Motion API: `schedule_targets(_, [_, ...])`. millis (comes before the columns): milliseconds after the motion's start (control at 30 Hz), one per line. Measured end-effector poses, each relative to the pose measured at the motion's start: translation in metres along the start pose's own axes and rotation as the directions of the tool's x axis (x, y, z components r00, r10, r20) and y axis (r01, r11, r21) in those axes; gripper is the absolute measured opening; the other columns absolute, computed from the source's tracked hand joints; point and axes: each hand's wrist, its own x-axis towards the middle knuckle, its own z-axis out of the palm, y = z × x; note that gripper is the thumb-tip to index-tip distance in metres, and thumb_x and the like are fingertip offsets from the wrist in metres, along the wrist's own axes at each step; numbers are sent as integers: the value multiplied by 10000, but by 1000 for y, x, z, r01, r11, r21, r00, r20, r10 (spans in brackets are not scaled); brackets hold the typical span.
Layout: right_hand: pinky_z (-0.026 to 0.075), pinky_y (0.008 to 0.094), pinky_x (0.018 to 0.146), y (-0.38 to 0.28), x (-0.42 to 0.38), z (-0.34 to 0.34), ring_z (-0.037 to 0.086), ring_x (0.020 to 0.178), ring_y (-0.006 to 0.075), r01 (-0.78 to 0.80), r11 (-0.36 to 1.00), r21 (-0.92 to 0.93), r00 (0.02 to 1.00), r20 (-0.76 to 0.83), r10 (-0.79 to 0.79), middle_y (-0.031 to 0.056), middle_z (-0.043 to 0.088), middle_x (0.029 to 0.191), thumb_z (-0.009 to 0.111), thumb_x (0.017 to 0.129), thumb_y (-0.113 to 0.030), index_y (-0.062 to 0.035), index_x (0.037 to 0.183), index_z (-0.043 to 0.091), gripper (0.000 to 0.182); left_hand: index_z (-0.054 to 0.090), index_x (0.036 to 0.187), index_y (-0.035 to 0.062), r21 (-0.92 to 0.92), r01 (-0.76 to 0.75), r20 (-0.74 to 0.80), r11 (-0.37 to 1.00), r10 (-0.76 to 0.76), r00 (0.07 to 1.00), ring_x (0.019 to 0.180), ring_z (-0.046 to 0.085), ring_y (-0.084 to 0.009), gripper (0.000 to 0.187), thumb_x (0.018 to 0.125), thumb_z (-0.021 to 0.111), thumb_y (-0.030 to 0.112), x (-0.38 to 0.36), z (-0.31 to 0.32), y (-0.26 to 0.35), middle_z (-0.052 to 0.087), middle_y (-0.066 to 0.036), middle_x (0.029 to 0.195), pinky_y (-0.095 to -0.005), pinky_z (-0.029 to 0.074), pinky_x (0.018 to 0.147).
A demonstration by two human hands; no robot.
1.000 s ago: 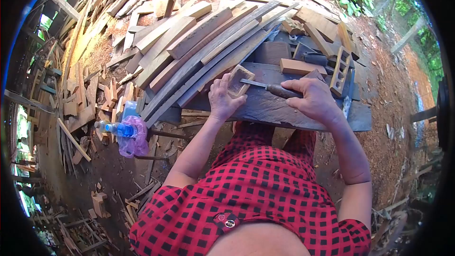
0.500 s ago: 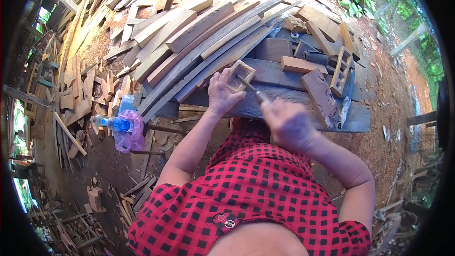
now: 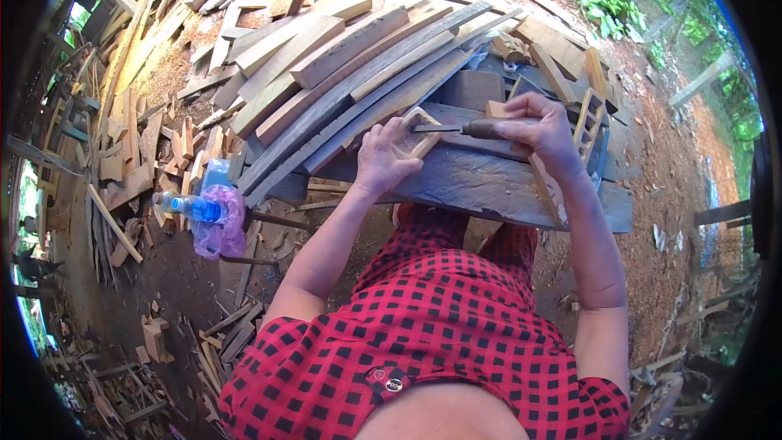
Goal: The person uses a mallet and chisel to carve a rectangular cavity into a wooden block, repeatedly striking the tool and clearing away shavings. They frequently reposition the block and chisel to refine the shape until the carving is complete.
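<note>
A small hollowed wooden piece (image 3: 422,143) rests on the grey plank bench (image 3: 489,183). My left hand (image 3: 383,156) grips its left side, fingers over the rim and thumb at the near edge. In my right hand (image 3: 544,132) is a chisel-like tool (image 3: 481,128), held by its dark handle. The flat metal blade points left, its end over the hollow of the piece; whether the tip touches the wood cannot be made out.
Long planks (image 3: 350,81) are stacked beyond my left hand. A slotted wooden frame (image 3: 588,124) and a rough block (image 3: 547,187) lie at the right. Plastic bottles (image 3: 195,209) and a pink bag (image 3: 221,232) hang at the bench's left.
My right hand has moved up and right and turned, so the tool now lies nearly level instead of slanting down to the right. My left hand stays on the piece.
</note>
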Motion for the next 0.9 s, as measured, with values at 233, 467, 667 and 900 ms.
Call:
schedule_targets(233, [453,210,617,-21,7,-29,569,672,61,129,981,-142,983,149,-108,7,634,733,725,659,-10,9,835,683,182,497,1303,150,-46,-56,295,997,68,953,1125,501,-350,835,540,781,337,16,-6,12,537,-148,1123,-423,424,980])
schedule_targets(467, [466,248,664,-45,-3,-29,595,696,99,162,928,-334,982,143,-120,31,642,731,708,659,-36,12,821,675,171,510,1276,182,-11,-248,140,969,247,959,1074,495,-311,807,520,756,319,7,13,-6,523,-109,1061,-425,387,915])
schedule_targets(667, [478,313,680,-52,-3,8,627,693,224,372,740,-561,928,194,-319,121,641,755,680,657,-65,2,820,662,177,513,1272,163,-6,-238,158,971,236,959,1080,491,-316,792,529,749,303,6,7,-1,528,-110,1055,-425,384,931])
schedule_targets(900, [477,300,652,-59,25,11,618,667,179,369,764,-529,925,290,-246,108,631,708,672,647,-56,19,787,644,161,513,1278,136,-28,-254,152,967,255,955,1082,488,-322,797,531,751,282,7,9,-5,531,-111,1061,-428,383,939])
